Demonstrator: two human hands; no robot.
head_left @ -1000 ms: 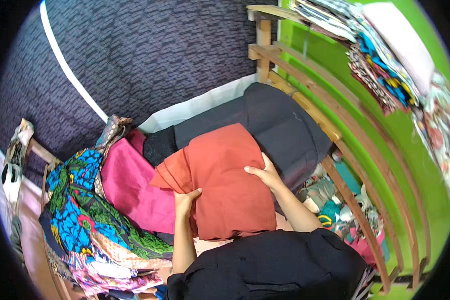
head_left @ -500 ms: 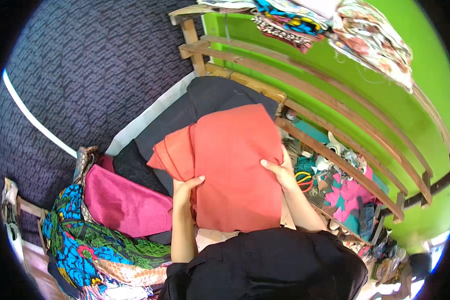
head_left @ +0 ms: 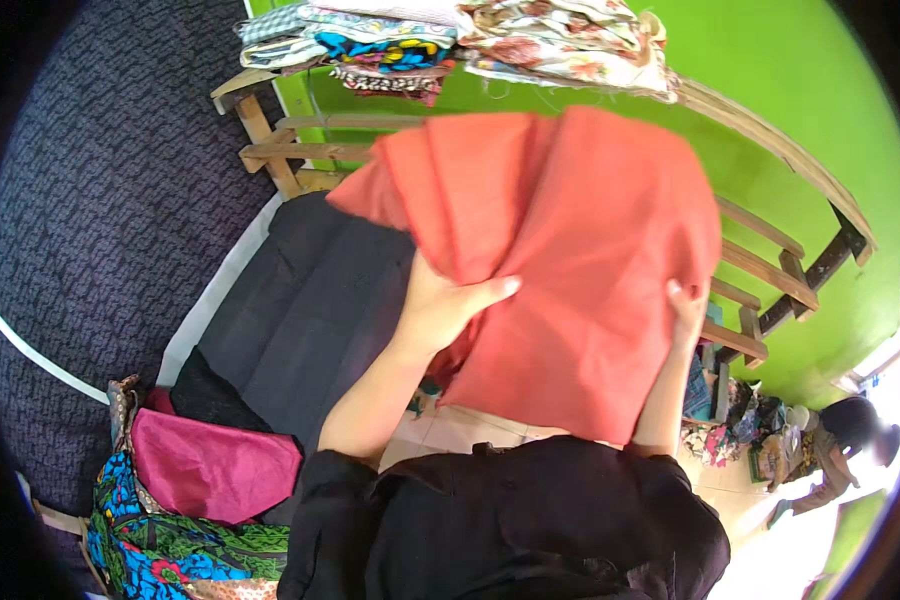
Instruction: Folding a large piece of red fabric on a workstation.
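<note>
A folded coral-red cloth (head_left: 590,270) is held up in front of me, away from my body. My left hand (head_left: 450,305) grips its left lower part, thumb laid over the front and fingers hidden behind the layers. On its right edge, my right hand (head_left: 686,308) closes the same way, with the thumb showing and the fingers out of sight. Loose folds fan out at the cloth's upper left. Below and left of it lies dark grey fabric (head_left: 305,300) spread over a surface.
Folded patterned fabrics (head_left: 570,45) are stacked on a high wooden shelf (head_left: 770,140) against the green wall. A pink cloth (head_left: 215,465) and a floral print cloth (head_left: 170,555) lie at the lower left. At the far right, a person (head_left: 840,450) is near assorted goods.
Both hands have lifted the coral cloth up and to the right, toward the shelf. The view has shifted right, and the dark grey fabric shows more fully.
</note>
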